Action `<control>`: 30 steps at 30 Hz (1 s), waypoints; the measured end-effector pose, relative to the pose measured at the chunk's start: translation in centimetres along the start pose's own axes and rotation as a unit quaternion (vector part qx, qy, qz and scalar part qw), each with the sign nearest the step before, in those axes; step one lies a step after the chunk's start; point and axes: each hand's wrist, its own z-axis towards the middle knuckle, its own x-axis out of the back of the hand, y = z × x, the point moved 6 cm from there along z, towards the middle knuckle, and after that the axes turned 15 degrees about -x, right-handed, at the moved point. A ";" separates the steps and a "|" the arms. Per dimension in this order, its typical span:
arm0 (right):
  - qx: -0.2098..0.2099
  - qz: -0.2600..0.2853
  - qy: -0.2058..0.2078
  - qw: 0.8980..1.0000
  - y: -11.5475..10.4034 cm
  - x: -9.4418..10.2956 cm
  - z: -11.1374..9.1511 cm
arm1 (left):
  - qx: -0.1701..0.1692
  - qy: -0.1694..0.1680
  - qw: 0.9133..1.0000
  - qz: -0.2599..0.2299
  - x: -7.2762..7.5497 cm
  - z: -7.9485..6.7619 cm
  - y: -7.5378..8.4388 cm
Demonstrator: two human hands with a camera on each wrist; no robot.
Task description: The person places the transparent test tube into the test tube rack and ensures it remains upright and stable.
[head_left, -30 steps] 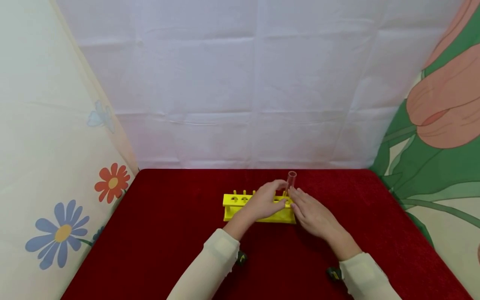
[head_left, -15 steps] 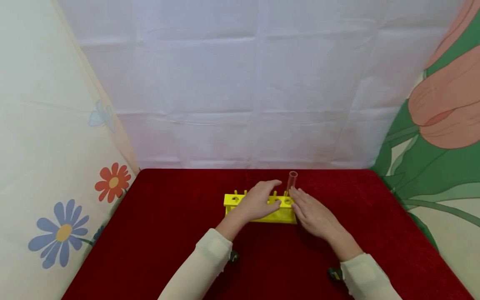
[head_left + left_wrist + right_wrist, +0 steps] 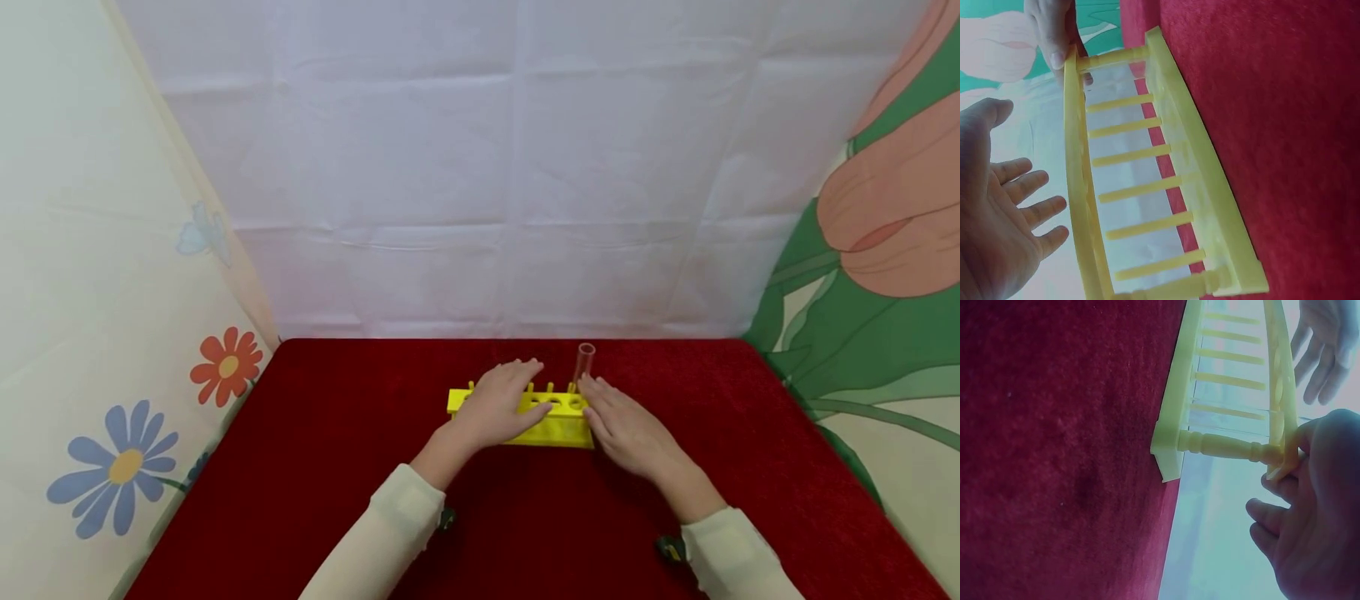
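Note:
A yellow test tube rack [image 3: 558, 429] stands on the red cloth, a row of holes along its top plate and pegs behind. One clear test tube [image 3: 585, 360] rises upright at its right end; the right wrist view shows its faint outline between the plates. My right hand [image 3: 630, 429] holds the rack's right end, thumb and finger pinching the top plate's end in the right wrist view. Over the left half of the rack is my left hand [image 3: 491, 408], fingers spread and nothing held. In the left wrist view that hand [image 3: 1004, 219] is apart from the top plate.
Red velvety cloth [image 3: 337, 467] covers the table. A creased white sheet [image 3: 465, 167] hangs behind it. Flower-printed cloths line the left and right sides. Dark wrist-worn devices show at both cuffs, such as the one [image 3: 670, 548] at the right.
My left hand has moved left along the rack, away from the test tube, uncovering the right-hand holes. The right hand stays at the rack's right end, and the tube has not visibly moved.

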 end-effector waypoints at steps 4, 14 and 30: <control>-0.004 0.005 -0.003 1.000 -0.2 0.0 0.0 | 0.005 -0.014 1.000 0.024 0.4 -1.0 -0.1; -0.018 0.021 -0.019 0.999 -0.6 -0.1 0.1 | 0.027 -0.034 0.997 0.056 1.4 -4.1 -1.1; -0.020 0.020 -0.021 0.999 -0.5 0.1 -0.1 | 0.078 0.008 0.996 0.040 2.7 -8.5 -4.0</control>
